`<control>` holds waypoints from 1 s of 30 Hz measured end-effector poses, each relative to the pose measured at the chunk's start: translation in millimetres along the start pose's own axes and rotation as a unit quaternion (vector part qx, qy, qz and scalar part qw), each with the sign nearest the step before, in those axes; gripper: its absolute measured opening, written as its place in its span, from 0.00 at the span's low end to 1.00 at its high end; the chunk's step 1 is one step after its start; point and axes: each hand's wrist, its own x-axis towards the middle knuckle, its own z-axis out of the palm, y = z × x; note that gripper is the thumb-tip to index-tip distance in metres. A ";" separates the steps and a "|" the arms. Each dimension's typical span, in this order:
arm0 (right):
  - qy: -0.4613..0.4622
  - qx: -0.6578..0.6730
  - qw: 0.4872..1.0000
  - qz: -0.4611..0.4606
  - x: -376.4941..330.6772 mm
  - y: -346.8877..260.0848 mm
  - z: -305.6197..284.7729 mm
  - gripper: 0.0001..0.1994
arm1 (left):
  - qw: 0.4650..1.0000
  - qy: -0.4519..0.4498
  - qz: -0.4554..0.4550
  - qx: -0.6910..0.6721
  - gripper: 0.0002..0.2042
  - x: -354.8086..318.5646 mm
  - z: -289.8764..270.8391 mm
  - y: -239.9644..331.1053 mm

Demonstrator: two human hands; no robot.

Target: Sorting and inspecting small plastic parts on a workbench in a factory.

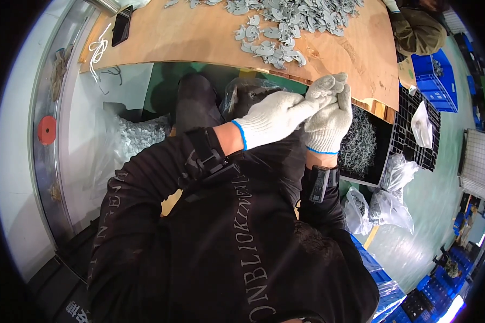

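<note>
Both hands wear off-white knitted gloves with blue cuffs and meet at the front edge of the wooden table. My left hand point(277, 116) reaches across to the right, its fingers closed against the other glove. My right hand point(330, 124) points up and away, with its fingers bent together around the left fingertips. Whatever may lie between them is hidden. On the wooden table point(199, 40), just beyond the hands, lies a loose heap of small grey curved flat parts point(302, 19), with a smaller cluster nearer the edge.
A black crate point(380, 175) of small grey pieces stands below the table's right end, beside clear plastic bags point(388, 207). A phone point(122, 26) and white cord point(98, 51) lie at the table's left. Another person's sleeve point(420, 35) and a blue crate point(439, 81) are far right.
</note>
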 end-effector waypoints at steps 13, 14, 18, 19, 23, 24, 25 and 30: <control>0.000 0.013 0.999 -0.040 11.6 -19.1 2.6 0.14 | 0.975 -0.017 -0.036 -0.219 0.09 -12.4 9.9 -26.3; 0.008 0.012 0.999 -0.043 13.0 -19.3 0.6 0.14 | 0.982 -0.007 -0.015 -0.189 0.10 -12.3 9.7 -26.3; 0.029 0.010 0.998 -0.049 13.9 -19.9 -3.6 0.14 | 0.992 0.001 0.043 -0.120 0.13 -9.3 13.4 -21.3; 0.034 0.012 0.998 -0.047 13.4 -19.9 -3.7 0.14 | 0.992 0.001 0.043 -0.120 0.13 -9.0 13.3 -18.5; 0.030 -0.032 0.996 -0.081 13.5 -19.1 -4.1 0.14 | 0.997 -0.025 0.019 -0.077 0.19 -11.4 13.3 -6.6; 0.026 -0.055 0.993 -0.100 13.3 -18.9 -3.6 0.14 | 0.999 -0.011 0.033 -0.008 0.20 -16.4 16.4 -2.0; 0.026 -0.055 0.993 -0.100 12.8 -17.2 -2.3 0.14 | 0.997 0.004 0.047 0.062 0.22 -22.5 19.6 2.2; -0.067 -0.229 0.964 -0.114 9.1 -6.5 6.8 0.15 | 0.996 0.012 0.027 0.080 0.23 -33.4 25.2 10.9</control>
